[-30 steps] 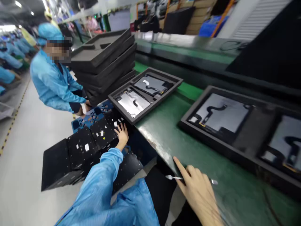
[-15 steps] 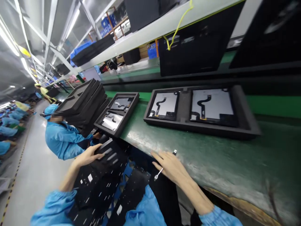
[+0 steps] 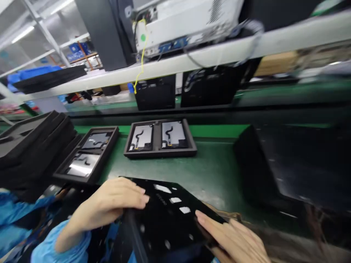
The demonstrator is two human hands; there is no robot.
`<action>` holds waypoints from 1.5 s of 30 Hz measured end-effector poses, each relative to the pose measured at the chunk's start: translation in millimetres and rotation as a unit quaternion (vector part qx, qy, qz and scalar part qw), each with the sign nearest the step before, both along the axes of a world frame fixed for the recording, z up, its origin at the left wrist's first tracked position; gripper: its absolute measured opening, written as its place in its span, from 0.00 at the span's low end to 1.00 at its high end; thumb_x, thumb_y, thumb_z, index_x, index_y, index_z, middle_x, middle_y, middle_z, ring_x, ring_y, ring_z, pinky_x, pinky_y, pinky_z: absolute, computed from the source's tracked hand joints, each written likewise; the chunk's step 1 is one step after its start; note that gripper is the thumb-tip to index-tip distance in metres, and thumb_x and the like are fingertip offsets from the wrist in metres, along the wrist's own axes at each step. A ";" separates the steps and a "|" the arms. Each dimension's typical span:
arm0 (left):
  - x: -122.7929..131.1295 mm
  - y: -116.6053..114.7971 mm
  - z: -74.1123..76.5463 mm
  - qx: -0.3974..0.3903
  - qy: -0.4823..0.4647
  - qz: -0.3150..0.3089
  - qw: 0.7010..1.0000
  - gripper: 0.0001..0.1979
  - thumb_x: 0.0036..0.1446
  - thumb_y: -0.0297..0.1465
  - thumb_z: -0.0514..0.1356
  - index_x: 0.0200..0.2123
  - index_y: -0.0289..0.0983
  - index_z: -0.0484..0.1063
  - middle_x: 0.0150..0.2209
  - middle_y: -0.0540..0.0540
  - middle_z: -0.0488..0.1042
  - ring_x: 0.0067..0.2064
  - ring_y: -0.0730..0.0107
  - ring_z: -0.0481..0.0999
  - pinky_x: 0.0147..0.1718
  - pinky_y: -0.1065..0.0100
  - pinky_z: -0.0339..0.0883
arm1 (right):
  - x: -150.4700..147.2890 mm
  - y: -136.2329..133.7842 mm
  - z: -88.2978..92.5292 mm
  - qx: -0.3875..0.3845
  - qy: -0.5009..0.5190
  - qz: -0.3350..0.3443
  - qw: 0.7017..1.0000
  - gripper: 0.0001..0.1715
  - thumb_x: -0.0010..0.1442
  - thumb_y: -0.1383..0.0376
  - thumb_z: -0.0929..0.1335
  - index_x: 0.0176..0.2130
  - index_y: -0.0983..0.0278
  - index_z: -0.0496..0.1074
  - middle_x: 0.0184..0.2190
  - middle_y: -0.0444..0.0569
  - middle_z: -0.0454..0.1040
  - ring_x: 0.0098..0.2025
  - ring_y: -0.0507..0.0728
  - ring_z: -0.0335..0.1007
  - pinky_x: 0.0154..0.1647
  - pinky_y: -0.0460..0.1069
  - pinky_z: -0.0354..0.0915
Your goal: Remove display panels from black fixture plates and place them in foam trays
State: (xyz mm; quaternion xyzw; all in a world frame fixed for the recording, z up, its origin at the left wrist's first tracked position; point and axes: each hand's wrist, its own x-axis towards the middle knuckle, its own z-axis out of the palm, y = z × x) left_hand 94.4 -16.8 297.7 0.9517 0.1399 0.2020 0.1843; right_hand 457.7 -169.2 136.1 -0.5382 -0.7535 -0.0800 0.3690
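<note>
A black flat panel (image 3: 167, 215) with small white labels and holes lies tilted at the near edge of the green bench. My left hand (image 3: 112, 202) grips its left edge, fingers curled over the top. My right hand (image 3: 233, 237) rests flat on the panel's right corner with fingers stretched out. A black foam tray (image 3: 160, 151) with two grey plates and black flex cables sits farther back on the bench. A second such tray (image 3: 87, 175) lies to its left.
A stack of black foam trays (image 3: 30, 146) rises at the far left. A large black box (image 3: 296, 168) stands on the bench at right. Black bins (image 3: 156, 93) and a shelf with equipment (image 3: 192, 22) are behind. A blue sleeve (image 3: 16, 215) shows low left.
The view swung right and up along the bench. My left hand lifted the black panel from the pile at the left onto the bench edge, and my right hand moved onto it.
</note>
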 end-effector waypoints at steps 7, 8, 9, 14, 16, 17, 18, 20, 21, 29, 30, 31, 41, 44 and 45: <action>83.0 68.1 -141.0 0.034 -0.118 0.027 0.992 0.25 0.65 0.17 0.55 0.57 0.50 0.75 0.54 0.49 0.86 0.57 0.62 0.85 0.58 0.55 0.81 | 35.0 -0.9 29.7 0.041 -0.141 -0.044 0.988 0.24 0.75 0.76 0.63 0.64 0.64 0.74 0.59 0.52 0.82 0.40 0.52 0.82 0.39 0.51 0.68; 80.3 70.5 -152.6 0.033 -0.102 0.034 0.994 0.26 0.65 0.18 0.54 0.57 0.50 0.76 0.55 0.49 0.85 0.58 0.61 0.85 0.60 0.53 0.80 | 32.0 0.4 26.3 0.046 -0.151 -0.048 0.986 0.22 0.74 0.76 0.64 0.63 0.66 0.75 0.59 0.53 0.81 0.37 0.52 0.80 0.37 0.52 0.67; 73.3 71.7 -160.5 0.032 -0.077 0.045 0.995 0.26 0.66 0.19 0.54 0.58 0.51 0.76 0.56 0.49 0.85 0.59 0.60 0.84 0.62 0.51 0.79 | 28.1 1.9 21.8 0.053 -0.161 -0.048 0.984 0.21 0.74 0.75 0.65 0.62 0.66 0.76 0.59 0.53 0.81 0.35 0.52 0.79 0.35 0.52 0.66; 11.5 69.9 -155.4 -0.033 0.069 0.151 0.986 0.24 0.64 0.35 0.67 0.61 0.58 0.75 0.67 0.49 0.76 0.63 0.50 0.81 0.61 0.48 0.80 | 15.5 24.9 -6.3 0.069 -0.214 -0.016 0.974 0.22 0.70 0.78 0.66 0.58 0.66 0.79 0.58 0.52 0.82 0.32 0.52 0.74 0.32 0.53 0.64; -2.1 67.2 -144.9 -0.063 0.103 0.183 0.976 0.25 0.64 0.39 0.68 0.63 0.58 0.74 0.69 0.48 0.74 0.64 0.50 0.79 0.63 0.48 0.78 | 16.7 41.1 -16.0 0.041 -0.229 0.003 0.973 0.22 0.71 0.78 0.65 0.58 0.67 0.79 0.59 0.52 0.82 0.32 0.53 0.75 0.31 0.53 0.65; -2.8 65.4 -140.6 -0.069 0.108 0.191 0.973 0.23 0.66 0.41 0.67 0.63 0.57 0.75 0.69 0.47 0.74 0.65 0.51 0.79 0.63 0.48 0.78 | 18.1 48.5 -19.2 0.012 -0.232 0.012 0.973 0.22 0.71 0.78 0.65 0.59 0.67 0.78 0.59 0.51 0.82 0.32 0.53 0.75 0.30 0.53 0.65; 0.8 63.5 -137.6 -0.070 0.104 0.195 0.973 0.20 0.68 0.42 0.65 0.62 0.56 0.76 0.68 0.47 0.75 0.64 0.51 0.79 0.63 0.49 0.78 | 19.7 54.2 -20.6 -0.024 -0.226 0.018 0.974 0.22 0.71 0.76 0.65 0.59 0.66 0.78 0.61 0.51 0.81 0.32 0.53 0.76 0.30 0.53 0.67; 19.5 59.3 -137.0 -0.066 0.078 0.194 0.976 0.17 0.71 0.42 0.62 0.60 0.53 0.77 0.66 0.46 0.76 0.64 0.53 0.79 0.63 0.50 0.78 | 22.9 57.3 -17.8 -0.098 -0.172 0.022 0.980 0.20 0.73 0.70 0.68 0.61 0.62 0.77 0.64 0.50 0.79 0.37 0.55 0.80 0.35 0.53 0.71; 33.3 57.4 -139.9 -0.067 0.064 0.188 0.978 0.16 0.72 0.41 0.61 0.60 0.52 0.77 0.66 0.45 0.76 0.65 0.54 0.79 0.63 0.51 0.77 | 24.2 53.9 -14.1 -0.129 -0.123 0.018 0.984 0.19 0.74 0.66 0.69 0.62 0.60 0.76 0.65 0.50 0.77 0.41 0.56 0.81 0.39 0.52 0.73; 183.3 70.0 -204.9 0.015 0.090 0.208 0.974 0.36 0.70 0.51 0.60 0.72 0.36 0.65 0.76 0.29 0.61 0.77 0.36 0.58 0.74 0.33 0.52 | 12.7 -31.3 -30.4 -0.353 0.228 -0.093 0.903 0.17 0.72 0.60 0.67 0.58 0.55 0.75 0.45 0.48 0.75 0.44 0.58 0.77 0.47 0.52 0.76; 201.4 73.4 -210.5 0.027 0.090 0.222 0.971 0.36 0.72 0.50 0.58 0.72 0.33 0.63 0.75 0.27 0.62 0.76 0.35 0.58 0.74 0.32 0.50 | 8.3 -40.6 -44.1 -0.386 0.250 -0.086 0.884 0.17 0.71 0.61 0.66 0.56 0.56 0.75 0.44 0.48 0.75 0.44 0.58 0.76 0.47 0.53 0.75; 217.7 76.7 -214.5 0.035 0.089 0.229 0.969 0.36 0.73 0.48 0.57 0.72 0.31 0.63 0.73 0.26 0.64 0.75 0.36 0.61 0.74 0.34 0.51 | 3.6 -48.9 -58.8 -0.406 0.277 -0.081 0.867 0.16 0.71 0.60 0.65 0.55 0.57 0.76 0.44 0.48 0.75 0.43 0.59 0.76 0.47 0.54 0.75; 252.9 93.5 -223.0 0.025 0.071 0.207 0.975 0.33 0.73 0.49 0.56 0.66 0.27 0.68 0.60 0.31 0.76 0.60 0.43 0.72 0.60 0.51 0.65 | -20.6 -74.6 -122.2 -0.381 0.585 -0.179 0.693 0.35 0.72 0.39 0.67 0.60 0.62 0.74 0.23 0.38 0.63 0.18 0.50 0.51 0.20 0.48 0.50; 248.7 91.2 -222.9 0.054 0.070 0.181 0.979 0.32 0.73 0.49 0.56 0.65 0.27 0.69 0.59 0.32 0.76 0.59 0.45 0.73 0.58 0.52 0.65 | -21.8 -66.5 -119.7 -0.363 0.589 -0.198 0.695 0.32 0.70 0.39 0.69 0.53 0.62 0.77 0.24 0.38 0.62 0.21 0.50 0.52 0.22 0.47 0.50; 248.1 90.3 -222.9 0.058 0.071 0.174 0.980 0.32 0.73 0.48 0.56 0.65 0.27 0.69 0.60 0.32 0.76 0.59 0.45 0.73 0.58 0.52 0.65 | -22.6 -64.3 -120.2 -0.358 0.591 -0.201 0.695 0.32 0.70 0.39 0.69 0.52 0.62 0.77 0.25 0.38 0.62 0.22 0.50 0.52 0.22 0.47 0.50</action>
